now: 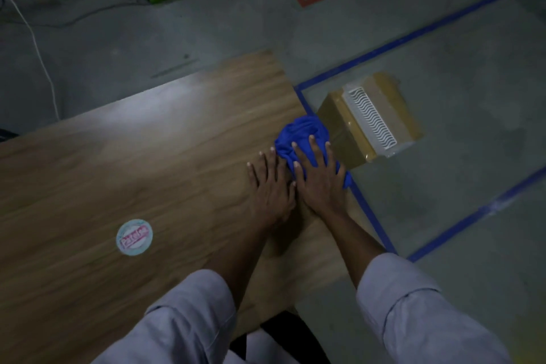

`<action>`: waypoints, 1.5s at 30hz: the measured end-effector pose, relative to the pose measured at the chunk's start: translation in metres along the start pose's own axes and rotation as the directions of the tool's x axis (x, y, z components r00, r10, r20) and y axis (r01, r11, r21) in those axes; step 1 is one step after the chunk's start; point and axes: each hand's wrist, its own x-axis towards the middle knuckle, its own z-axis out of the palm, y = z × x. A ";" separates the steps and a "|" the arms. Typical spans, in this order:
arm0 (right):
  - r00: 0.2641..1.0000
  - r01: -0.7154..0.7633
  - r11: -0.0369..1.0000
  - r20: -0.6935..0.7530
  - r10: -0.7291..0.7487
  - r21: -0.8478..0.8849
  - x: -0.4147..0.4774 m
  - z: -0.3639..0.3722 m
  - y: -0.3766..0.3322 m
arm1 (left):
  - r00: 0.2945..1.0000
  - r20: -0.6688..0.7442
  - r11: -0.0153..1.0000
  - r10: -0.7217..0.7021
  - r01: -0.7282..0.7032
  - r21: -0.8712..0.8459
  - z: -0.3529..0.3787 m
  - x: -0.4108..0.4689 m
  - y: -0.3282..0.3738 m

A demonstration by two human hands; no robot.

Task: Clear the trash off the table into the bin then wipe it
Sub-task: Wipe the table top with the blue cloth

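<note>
Wiping stage: both hands press flat on a bunched blue cloth [301, 139] at the right edge of the wooden table [147, 156]. Right hand [320, 177] is spread open, palm down on the cloth, fingers splayed over it, not clenched. Left hand [271, 186] is also open and flat, just beside the right, fingertips touching the cloth's left edge, palm mostly on bare wood. Cloth sits ahead of both hands, partly overhanging the table edge. To wipe well: spread the cloth flatter for more contact, keep even palm pressure, pull strokes back from the edge and left across the board. A round sticker-like disc [134, 237] lies well to the left of the hands, nearer the person; probably a stuck label and not trash, but the dim view makes it hard to tell. Bin [369, 118], a brownish box with a white slotted top, stands on the floor just beyond the right hand, off the table; contents not visible.
</note>
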 end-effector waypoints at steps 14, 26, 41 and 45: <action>0.820 -0.469 0.850 -0.238 0.520 0.241 -0.209 -0.010 0.087 | 0.985 -0.153 0.969 0.082 -0.114 -0.220 0.038 -0.176 0.020; 0.917 0.344 0.938 0.199 -0.345 0.039 -0.195 0.019 -0.114 | 0.726 -0.242 0.710 -0.643 0.449 -0.542 0.027 -0.240 -0.056; 0.998 -0.061 0.967 0.001 0.063 0.246 -0.035 -0.017 -0.018 | 0.895 -0.277 0.891 -0.349 0.225 -0.395 -0.002 -0.149 -0.044; 0.846 0.083 0.920 -0.515 0.139 0.384 -0.066 -0.032 -0.060 | 0.738 -0.498 0.834 -0.455 0.159 -0.528 -0.011 -0.174 -0.052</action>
